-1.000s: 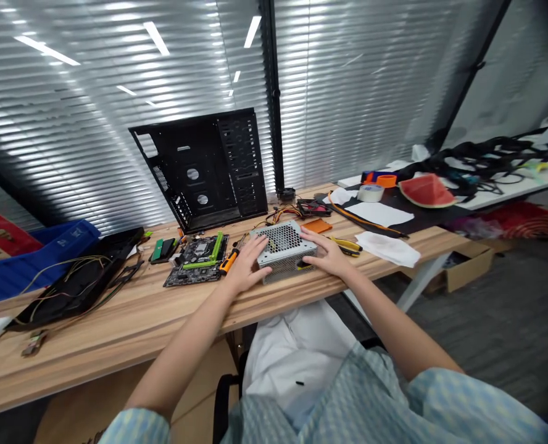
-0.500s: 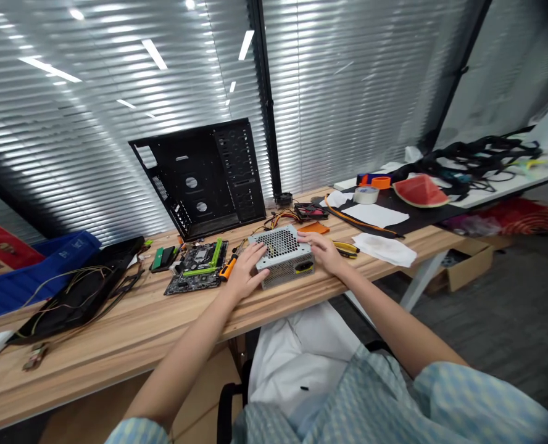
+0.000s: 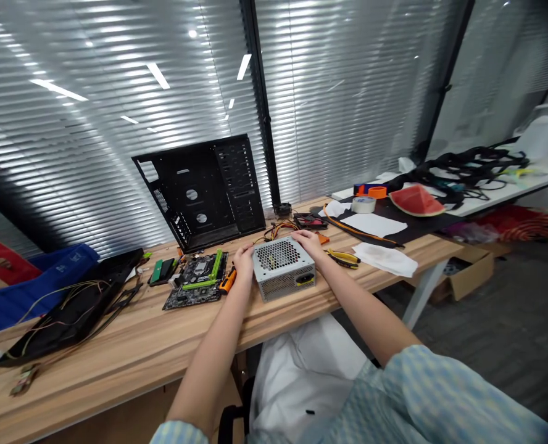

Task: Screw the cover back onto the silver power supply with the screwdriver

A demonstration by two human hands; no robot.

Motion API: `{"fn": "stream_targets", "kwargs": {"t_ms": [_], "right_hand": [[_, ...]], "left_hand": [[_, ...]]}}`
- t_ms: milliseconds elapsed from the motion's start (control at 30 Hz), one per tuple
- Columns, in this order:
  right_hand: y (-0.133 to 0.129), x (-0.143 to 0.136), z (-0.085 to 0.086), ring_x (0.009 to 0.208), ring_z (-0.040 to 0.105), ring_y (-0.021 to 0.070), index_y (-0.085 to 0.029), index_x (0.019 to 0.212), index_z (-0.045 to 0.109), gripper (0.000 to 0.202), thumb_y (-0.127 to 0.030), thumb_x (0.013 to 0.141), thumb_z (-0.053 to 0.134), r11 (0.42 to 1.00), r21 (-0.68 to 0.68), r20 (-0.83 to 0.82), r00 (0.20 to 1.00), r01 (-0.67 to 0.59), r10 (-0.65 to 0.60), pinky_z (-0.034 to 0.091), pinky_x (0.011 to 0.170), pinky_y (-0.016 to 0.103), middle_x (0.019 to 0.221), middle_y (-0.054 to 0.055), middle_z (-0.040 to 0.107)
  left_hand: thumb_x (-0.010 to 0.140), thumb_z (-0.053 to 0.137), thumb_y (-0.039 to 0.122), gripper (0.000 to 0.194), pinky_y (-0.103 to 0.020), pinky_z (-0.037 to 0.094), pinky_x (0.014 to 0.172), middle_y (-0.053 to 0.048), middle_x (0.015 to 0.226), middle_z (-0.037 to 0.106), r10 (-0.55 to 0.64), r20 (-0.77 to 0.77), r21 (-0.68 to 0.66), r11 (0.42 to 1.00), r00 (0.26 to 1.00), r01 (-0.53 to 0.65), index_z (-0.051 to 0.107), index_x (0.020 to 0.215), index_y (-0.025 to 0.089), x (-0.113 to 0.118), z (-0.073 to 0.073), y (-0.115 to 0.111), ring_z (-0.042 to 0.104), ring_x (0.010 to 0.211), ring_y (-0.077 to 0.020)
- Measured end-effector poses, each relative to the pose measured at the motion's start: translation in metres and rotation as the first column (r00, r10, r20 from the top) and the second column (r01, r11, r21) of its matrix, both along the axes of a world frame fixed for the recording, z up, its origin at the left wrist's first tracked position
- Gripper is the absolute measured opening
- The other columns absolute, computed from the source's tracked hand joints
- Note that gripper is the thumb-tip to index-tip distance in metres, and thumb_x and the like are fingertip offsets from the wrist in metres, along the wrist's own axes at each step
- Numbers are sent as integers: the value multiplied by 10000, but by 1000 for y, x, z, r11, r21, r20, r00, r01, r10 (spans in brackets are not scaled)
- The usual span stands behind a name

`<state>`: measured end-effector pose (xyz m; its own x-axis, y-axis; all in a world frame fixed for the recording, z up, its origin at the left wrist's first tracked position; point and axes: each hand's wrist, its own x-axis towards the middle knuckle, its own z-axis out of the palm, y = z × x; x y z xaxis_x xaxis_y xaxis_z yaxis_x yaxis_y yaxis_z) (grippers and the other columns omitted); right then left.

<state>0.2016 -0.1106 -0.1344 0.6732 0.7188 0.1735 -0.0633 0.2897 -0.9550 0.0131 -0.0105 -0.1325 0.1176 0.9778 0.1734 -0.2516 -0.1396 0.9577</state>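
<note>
A grey metal power supply box (image 3: pixel 284 266) with a perforated top rests on the wooden table near its front edge, its socket side facing me. My left hand (image 3: pixel 244 262) is at the box's left rear edge, fingers curled against its side. At the right rear corner, my right hand (image 3: pixel 309 243) has its fingers on the box, partly hidden behind it. A motherboard (image 3: pixel 199 277) with green slots lies to the left, and an orange-black screwdriver (image 3: pixel 228 280) is between it and my left hand.
An open black computer case (image 3: pixel 204 191) stands behind. Yellow-black pliers (image 3: pixel 344 258), white papers (image 3: pixel 385 259), a tape roll (image 3: pixel 363 205) and a red wedge-shaped object (image 3: pixel 416 200) are at the right. A black panel with cables (image 3: pixel 79 302) and a blue bin (image 3: pixel 33 283) are at the left.
Both hands have shifted from the top of the box to its sides, toward the rear. My left hand's fingers no longer lie spread over the top. The camera view has tilted slightly upward.
</note>
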Motion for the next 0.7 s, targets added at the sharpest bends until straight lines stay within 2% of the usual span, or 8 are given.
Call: {"fn": "stream_targets", "kwargs": {"t_ms": [100,267,467,700], "right_hand": [[2,-1,-3,850,626,224,-192,710,715,381,-492,485,787,1000,-5,61,998,13,-13,477,824,347,798,48,722],[3,2,-4,924,625,251,-196,687,723,334,-496,540,725,1000,-16,137,991,-5,8,452,904,365,829,59,737],[6,4,-6,893,644,249,-187,727,742,320,-474,595,688,999,-47,175,984,-23,31,473,857,364,857,71,750],[12,6,-11,865,651,239,-186,710,733,325,-495,614,697,999,-49,217,976,10,1,485,837,354,824,70,749]], "left_hand": [[606,760,268,246,-347,510,776,-31,739,690,-23,10,-34,999,1000,23,688,812,156,-2,-7,2,647,710,-179],[605,794,330,265,-345,508,792,-24,718,678,-27,0,-40,999,1000,27,677,781,170,-4,-12,4,660,758,-198],[607,787,387,269,-343,493,791,-17,697,662,-32,-22,-32,999,999,31,671,734,181,-4,-15,6,645,766,-208],[600,769,363,237,-315,462,763,-7,679,640,-27,-9,-21,999,1000,27,632,667,182,-4,-10,1,607,717,-179]]}}
